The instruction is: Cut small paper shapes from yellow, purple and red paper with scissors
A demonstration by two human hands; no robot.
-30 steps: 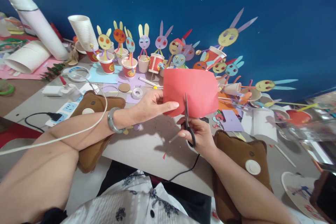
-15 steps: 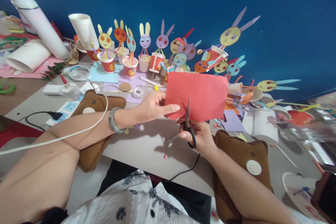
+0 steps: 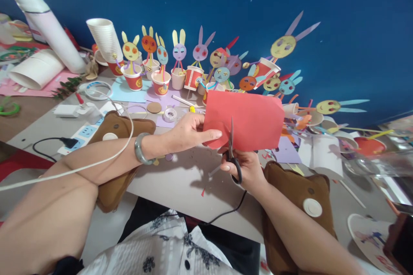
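Note:
A sheet of red paper (image 3: 254,116) is held up above the table, in front of a row of paper rabbits. My left hand (image 3: 193,131) pinches its left edge, thumb on top and fingers behind. In my right hand (image 3: 247,167) is a pair of black-handled scissors (image 3: 231,137), with the fingers in the handle loops. The blades point away from me and lie at the sheet's lower edge, one blade showing over the paper. My right fingers are partly hidden under the sheet.
Paper rabbits in cups (image 3: 133,78) line the blue wall. Brown cushions (image 3: 298,206) lie by both forearms. A power strip (image 3: 82,133), a tape roll (image 3: 170,114) and a stack of white cups (image 3: 105,38) are at left. A white cable (image 3: 121,150) crosses my left forearm.
The red sheet's right side has shifted slightly to the right. My hands and the scissors keep nearly the same position; the whole view has moved a little.

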